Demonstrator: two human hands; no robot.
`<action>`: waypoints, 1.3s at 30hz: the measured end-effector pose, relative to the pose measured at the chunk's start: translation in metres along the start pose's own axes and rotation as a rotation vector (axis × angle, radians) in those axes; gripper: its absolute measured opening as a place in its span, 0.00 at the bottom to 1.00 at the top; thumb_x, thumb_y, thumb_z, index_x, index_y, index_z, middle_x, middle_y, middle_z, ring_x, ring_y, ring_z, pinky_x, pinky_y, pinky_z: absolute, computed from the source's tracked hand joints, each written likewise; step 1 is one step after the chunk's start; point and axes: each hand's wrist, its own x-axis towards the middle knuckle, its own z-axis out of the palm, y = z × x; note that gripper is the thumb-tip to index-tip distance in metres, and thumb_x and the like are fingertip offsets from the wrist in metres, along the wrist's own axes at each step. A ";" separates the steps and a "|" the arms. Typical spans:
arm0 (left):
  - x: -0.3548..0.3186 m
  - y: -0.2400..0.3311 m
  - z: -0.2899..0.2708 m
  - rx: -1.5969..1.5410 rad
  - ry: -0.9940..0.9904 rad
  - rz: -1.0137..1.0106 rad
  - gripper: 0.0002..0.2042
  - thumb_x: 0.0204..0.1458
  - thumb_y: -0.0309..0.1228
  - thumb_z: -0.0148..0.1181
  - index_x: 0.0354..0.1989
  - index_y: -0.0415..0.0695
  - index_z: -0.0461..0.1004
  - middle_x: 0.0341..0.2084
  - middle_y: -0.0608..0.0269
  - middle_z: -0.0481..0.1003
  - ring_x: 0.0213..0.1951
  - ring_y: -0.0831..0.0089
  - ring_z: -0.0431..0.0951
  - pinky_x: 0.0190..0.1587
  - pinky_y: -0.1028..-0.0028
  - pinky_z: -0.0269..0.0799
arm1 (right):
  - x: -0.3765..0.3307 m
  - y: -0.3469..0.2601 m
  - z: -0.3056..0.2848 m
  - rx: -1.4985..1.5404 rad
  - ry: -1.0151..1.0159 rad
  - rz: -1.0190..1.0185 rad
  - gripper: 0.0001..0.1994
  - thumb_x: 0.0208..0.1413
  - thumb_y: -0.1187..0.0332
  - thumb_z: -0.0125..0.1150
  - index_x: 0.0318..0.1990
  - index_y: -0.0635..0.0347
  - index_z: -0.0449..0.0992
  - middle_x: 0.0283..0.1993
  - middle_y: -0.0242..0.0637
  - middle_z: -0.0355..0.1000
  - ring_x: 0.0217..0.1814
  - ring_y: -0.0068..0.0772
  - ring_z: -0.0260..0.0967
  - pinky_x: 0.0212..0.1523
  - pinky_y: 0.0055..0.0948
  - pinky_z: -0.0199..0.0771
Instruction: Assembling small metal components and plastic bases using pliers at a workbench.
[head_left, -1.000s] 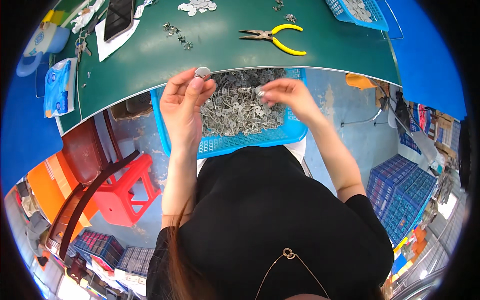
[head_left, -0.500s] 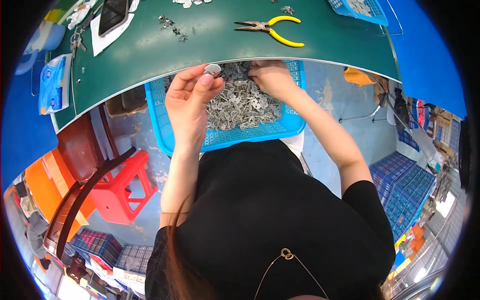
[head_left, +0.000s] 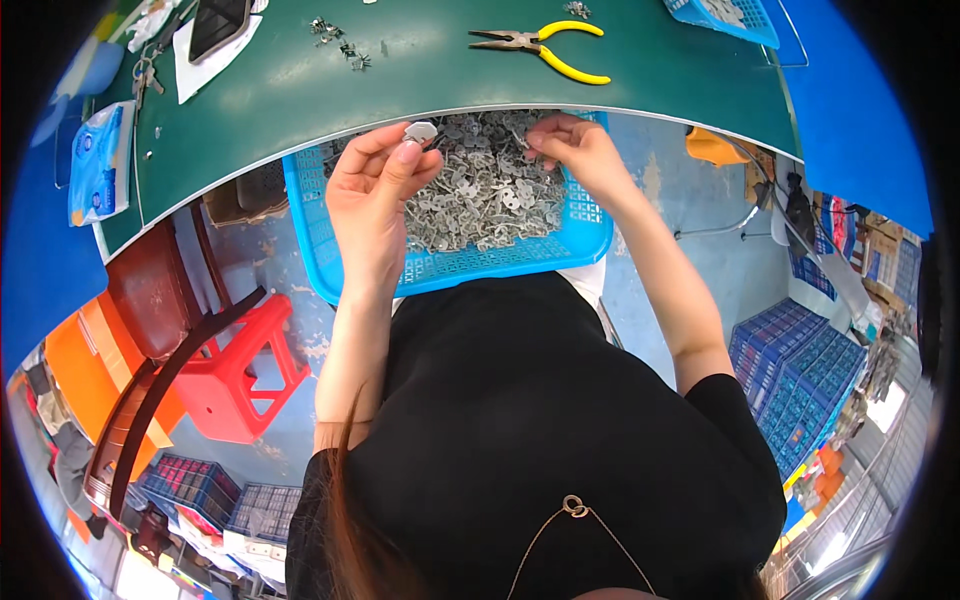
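Right hand (head_left: pixel 575 150) drew back, half-curled; left hand (head_left: pixel 372 195) pinches white tab (head_left: pixel 422 130).

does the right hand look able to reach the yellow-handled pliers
Probably yes: the pliers lie uncovered on the green table beyond the right hand, with only the table edge between.

Large basket (head_left: pixel 480 264): far side hidden beneath table (head_left: pixel 430 75), upper centre.
Phone (head_left: pixel 218 28): cut off, upper left.
Right hand (head_left: pixel 575 150): pinched contents indistinct.

Bright, even light — black fisheye rim.
Soft sheen on the green tabletop (head_left: pixel 420 65); glare at lower left and right; edges bend and soften — fine detail there perhaps lost.
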 end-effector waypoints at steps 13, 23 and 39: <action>-0.006 -0.010 -0.002 0.030 -0.004 -0.024 0.11 0.52 0.23 0.60 0.44 0.35 0.71 0.36 0.53 0.78 0.35 0.70 0.80 0.41 0.72 0.78 | -0.014 0.004 0.015 -0.669 0.247 -0.366 0.08 0.48 0.71 0.64 0.37 0.61 0.79 0.35 0.38 0.76 0.34 0.31 0.73 0.34 0.25 0.73; -0.007 -0.010 -0.003 0.027 -0.001 -0.022 0.12 0.52 0.23 0.60 0.44 0.35 0.71 0.36 0.53 0.78 0.35 0.69 0.80 0.41 0.72 0.78 | 0.018 0.026 0.021 -0.957 0.254 -0.484 0.09 0.45 0.68 0.64 0.35 0.58 0.80 0.35 0.41 0.72 0.37 0.41 0.72 0.39 0.34 0.72; -0.006 -0.011 -0.005 0.042 0.019 -0.039 0.12 0.53 0.24 0.60 0.44 0.35 0.71 0.36 0.55 0.78 0.35 0.70 0.80 0.42 0.72 0.78 | 0.000 0.003 -0.004 0.596 -0.125 0.230 0.12 0.60 0.65 0.54 0.44 0.64 0.71 0.47 0.44 0.72 0.42 0.30 0.72 0.34 0.22 0.73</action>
